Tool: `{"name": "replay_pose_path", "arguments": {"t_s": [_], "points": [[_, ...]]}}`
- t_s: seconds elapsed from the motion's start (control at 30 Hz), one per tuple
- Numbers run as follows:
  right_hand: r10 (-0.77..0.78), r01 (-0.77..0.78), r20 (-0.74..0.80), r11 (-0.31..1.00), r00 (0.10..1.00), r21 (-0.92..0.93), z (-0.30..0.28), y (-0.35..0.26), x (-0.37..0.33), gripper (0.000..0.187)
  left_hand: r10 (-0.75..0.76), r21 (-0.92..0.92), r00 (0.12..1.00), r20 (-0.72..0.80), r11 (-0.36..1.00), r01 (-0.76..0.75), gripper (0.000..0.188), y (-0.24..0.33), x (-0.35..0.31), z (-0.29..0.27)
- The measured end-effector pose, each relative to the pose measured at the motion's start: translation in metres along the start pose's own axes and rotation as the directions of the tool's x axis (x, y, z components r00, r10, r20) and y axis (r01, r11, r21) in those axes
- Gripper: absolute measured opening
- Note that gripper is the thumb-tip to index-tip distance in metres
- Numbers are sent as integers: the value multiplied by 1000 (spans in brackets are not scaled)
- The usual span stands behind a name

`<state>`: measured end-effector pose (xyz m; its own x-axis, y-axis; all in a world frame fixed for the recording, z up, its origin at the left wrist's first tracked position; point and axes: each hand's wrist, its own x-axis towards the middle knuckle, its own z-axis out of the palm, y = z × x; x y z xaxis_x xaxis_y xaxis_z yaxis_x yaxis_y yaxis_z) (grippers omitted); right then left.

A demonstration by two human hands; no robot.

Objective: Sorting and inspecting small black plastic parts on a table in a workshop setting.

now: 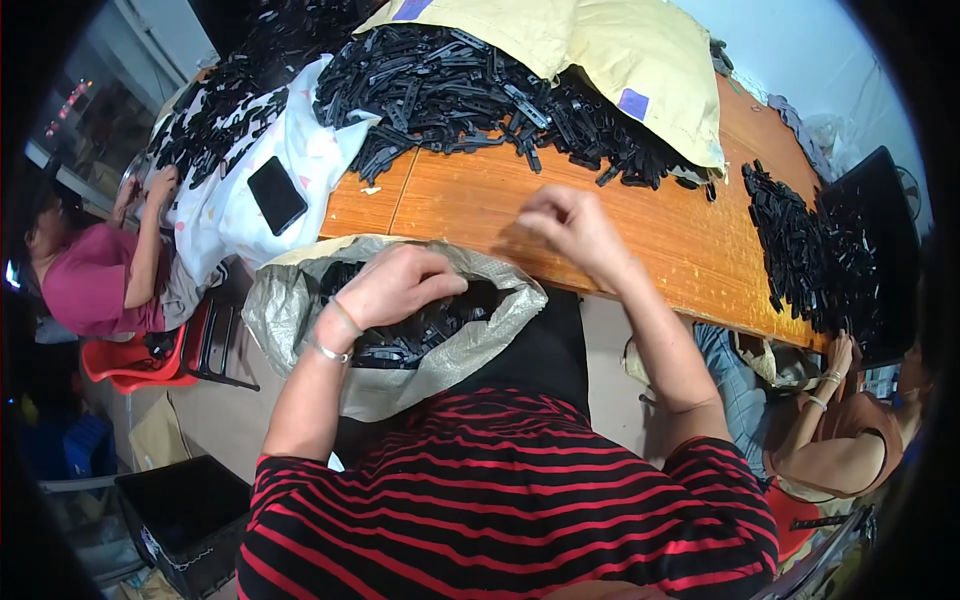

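Observation:
My left hand point(395, 285) reaches into an open woven sack point(290, 300) on my lap, fingers curled among black plastic parts point(420, 335) inside it; whether it grips one is hidden. My right hand point(572, 225) hovers above the orange wooden table point(640, 230), fingers pinched together, nothing visible in them. A large heap of black plastic strips point(470, 95) lies on the table just beyond both hands.
A yellow sack point(640, 60) covers the heap's far side. A black phone point(277, 194) lies on white cloth point(300, 150) at left. Another pile of black parts point(800, 245) sits at right. One person sits at left point(95, 280), another at right point(850, 440). A black crate point(185, 515) stands on the floor.

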<state>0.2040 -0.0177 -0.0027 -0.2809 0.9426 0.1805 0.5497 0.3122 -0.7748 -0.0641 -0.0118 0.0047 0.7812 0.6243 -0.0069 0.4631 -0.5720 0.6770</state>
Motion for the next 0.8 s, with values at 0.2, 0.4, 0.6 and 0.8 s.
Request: {"name": "replay_pose_path", "arguments": {"t_s": [0.2,0.4,0.6,0.8], "points": [[-9,-206,-412,856,911,-475,-44,70,26,16,-48,-116,868,-495,993,-12,19,-2,81,-6],[96,-291,-305,653,947,-699,-54,95,61,44,113,394,903,-415,917,66,37,-38,200,21],[-16,-184,-267,687,963,-703,-39,90,55,26,1,345,927,-376,928,139,30,-46,220,33],[-197,8,-224,769,954,-639,-27,85,33,19,240,425,877,-416,904,-45,16,-56,183,43]]}}
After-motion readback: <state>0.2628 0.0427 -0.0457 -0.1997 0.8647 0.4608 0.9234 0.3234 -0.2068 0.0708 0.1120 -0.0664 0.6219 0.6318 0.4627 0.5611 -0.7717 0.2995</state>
